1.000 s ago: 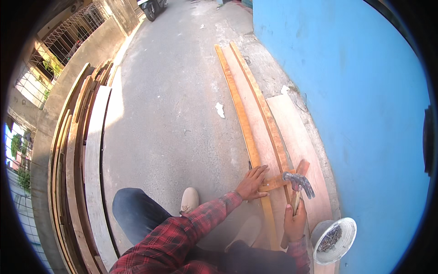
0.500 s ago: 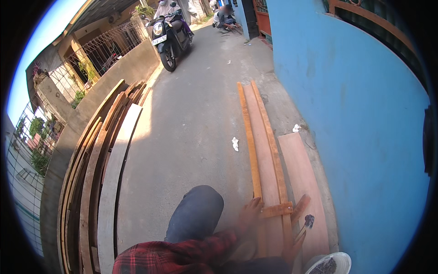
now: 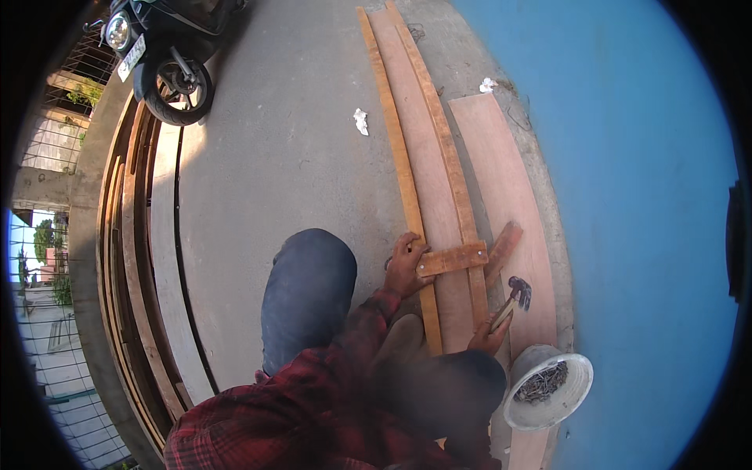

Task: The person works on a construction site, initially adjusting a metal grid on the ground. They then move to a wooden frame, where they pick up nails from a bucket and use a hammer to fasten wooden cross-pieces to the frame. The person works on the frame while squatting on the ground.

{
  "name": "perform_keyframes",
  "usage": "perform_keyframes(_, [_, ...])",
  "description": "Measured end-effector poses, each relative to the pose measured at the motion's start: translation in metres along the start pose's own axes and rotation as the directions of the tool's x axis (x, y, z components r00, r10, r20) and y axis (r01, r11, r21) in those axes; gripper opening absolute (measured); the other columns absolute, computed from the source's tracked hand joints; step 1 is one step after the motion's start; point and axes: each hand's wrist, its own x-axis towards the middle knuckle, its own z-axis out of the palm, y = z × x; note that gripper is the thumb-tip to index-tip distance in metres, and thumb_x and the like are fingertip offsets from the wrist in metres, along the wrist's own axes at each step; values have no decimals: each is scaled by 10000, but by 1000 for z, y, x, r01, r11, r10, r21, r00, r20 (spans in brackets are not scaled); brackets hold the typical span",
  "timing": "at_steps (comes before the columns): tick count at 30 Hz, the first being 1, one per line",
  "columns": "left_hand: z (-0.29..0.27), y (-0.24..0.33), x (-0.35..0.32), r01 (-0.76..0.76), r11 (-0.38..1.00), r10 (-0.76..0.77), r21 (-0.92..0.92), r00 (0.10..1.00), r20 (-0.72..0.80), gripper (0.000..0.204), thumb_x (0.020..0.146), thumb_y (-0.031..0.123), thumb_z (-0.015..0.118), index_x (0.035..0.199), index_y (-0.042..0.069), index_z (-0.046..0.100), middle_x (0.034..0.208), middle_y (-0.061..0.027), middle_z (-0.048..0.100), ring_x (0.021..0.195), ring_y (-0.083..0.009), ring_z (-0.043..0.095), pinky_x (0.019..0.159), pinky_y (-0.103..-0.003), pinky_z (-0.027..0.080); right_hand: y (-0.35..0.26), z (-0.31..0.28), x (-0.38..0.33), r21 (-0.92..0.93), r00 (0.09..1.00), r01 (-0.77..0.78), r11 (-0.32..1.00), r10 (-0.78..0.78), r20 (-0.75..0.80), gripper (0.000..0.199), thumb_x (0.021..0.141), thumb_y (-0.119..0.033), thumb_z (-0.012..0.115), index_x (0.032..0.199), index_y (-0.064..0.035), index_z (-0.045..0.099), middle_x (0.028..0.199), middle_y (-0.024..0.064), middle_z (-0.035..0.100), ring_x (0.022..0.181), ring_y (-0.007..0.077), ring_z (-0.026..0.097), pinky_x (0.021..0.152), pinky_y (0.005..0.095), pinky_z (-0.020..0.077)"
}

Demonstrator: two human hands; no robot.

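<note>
My left hand (image 3: 404, 268) grips the left long wooden strip (image 3: 395, 149) where a short wooden crosspiece (image 3: 453, 259) lies over it. The crosspiece spans this strip and the right long strip (image 3: 439, 125), both resting along a thin plywood board (image 3: 413, 98). Nail heads show near its ends. In my right hand (image 3: 489, 337) is a claw hammer (image 3: 518, 292), held by its wooden handle with the head up, just right of the frame. Beside that hand stands a tilted white bucket (image 3: 580, 390) with many nails (image 3: 542, 384) in it.
A second plywood board (image 3: 501, 157) lies to the right along a blue wall (image 3: 619, 196), with a short wood offcut (image 3: 503, 252) at its edge. Stacked planks (image 3: 141, 282) line the left side. A scooter (image 3: 174, 78) is at the upper left. White scraps lie on the pavement.
The view has tilted down, so the frame and bucket show higher up. The scooter has come nearer on the left. My left hand stays at the crosspiece's left end; the hammer remains in my right.
</note>
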Motion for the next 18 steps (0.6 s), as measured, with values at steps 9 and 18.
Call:
perform_keyframes(9, [-4,-6,-7,86,978,-56,-190,986,159,871,640,178,874,1387,117,431,1534,-164,248,1444,-355,244,1136,-456,373,-37,-10,-10,56,989,-145,988,145,-3,555,967,-100,477,1476,24,292,1153,161,558,866,186,586,671,285,528])
perform_keyframes(18, [-25,-28,1,24,992,27,-122,915,402,903,694,151,838,1466,131,371,1622,-108,88,1468,-332,191,1174,-423,314,-35,-2,-14,59,995,-94,994,96,-37,550,950,-102,492,1458,30,324,1085,160,563,778,193,573,627,288,507])
